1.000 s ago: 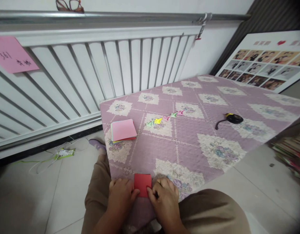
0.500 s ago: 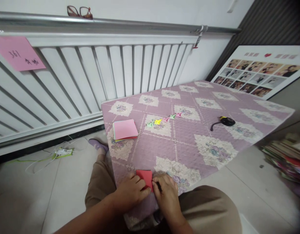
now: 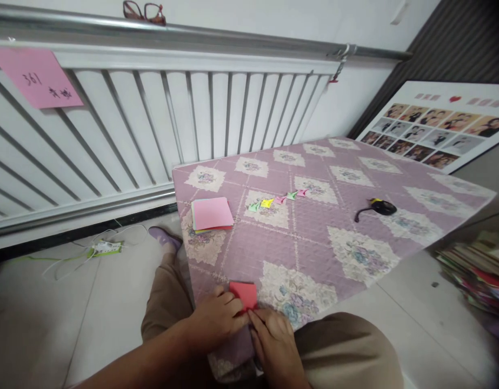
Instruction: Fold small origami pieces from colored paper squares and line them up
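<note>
A small red paper (image 3: 244, 294) lies flat at the near edge of the cloth-covered table. My left hand (image 3: 219, 316) rests on its left and lower part, fingers curled over it. At the paper's lower right corner, my right hand (image 3: 272, 335) has its fingertips pressed together, close to my left fingertips. A stack of colored paper with a pink sheet on top (image 3: 212, 213) sits at the table's left. Several small folded paper pieces, green, yellow (image 3: 267, 203) and pink, form a row in the middle.
A black object with a short cord (image 3: 383, 207) lies on the right of the table (image 3: 310, 251). Behind stands a white radiator (image 3: 217, 113) with glasses (image 3: 144, 12) on its pipe. A photo board (image 3: 436, 127) leans back right; a power strip (image 3: 106, 248) is on the floor.
My right hand has slid down from the red paper's right edge to its lower right corner. My left hand stays on the paper. The whole view has shifted slightly.
</note>
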Motion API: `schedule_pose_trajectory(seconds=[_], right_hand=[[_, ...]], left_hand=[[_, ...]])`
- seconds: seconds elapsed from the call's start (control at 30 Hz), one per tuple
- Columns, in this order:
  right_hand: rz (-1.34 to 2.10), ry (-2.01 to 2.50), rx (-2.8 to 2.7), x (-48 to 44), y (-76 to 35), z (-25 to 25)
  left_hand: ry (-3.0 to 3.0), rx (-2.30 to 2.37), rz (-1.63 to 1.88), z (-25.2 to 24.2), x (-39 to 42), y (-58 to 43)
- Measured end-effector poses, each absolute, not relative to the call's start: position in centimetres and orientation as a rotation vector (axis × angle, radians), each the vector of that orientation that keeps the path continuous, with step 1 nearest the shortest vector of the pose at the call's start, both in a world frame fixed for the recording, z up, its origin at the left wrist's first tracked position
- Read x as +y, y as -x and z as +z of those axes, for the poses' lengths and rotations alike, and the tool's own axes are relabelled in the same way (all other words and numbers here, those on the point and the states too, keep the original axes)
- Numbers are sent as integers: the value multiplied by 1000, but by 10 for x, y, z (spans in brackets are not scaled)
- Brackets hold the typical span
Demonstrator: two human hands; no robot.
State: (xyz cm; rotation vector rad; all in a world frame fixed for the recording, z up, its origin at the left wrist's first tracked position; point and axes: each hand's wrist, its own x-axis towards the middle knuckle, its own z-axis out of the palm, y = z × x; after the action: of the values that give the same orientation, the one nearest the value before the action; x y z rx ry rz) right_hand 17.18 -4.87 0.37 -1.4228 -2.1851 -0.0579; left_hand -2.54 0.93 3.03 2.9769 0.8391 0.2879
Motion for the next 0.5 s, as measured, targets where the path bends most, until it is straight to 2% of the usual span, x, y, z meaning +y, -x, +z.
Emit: schedule_pose_trajectory(seconds=[0.5], right_hand=[[-176,1245,-2431,-45,-189,15]], left_hand=[[-2899,1004,345,22,-13,56]])
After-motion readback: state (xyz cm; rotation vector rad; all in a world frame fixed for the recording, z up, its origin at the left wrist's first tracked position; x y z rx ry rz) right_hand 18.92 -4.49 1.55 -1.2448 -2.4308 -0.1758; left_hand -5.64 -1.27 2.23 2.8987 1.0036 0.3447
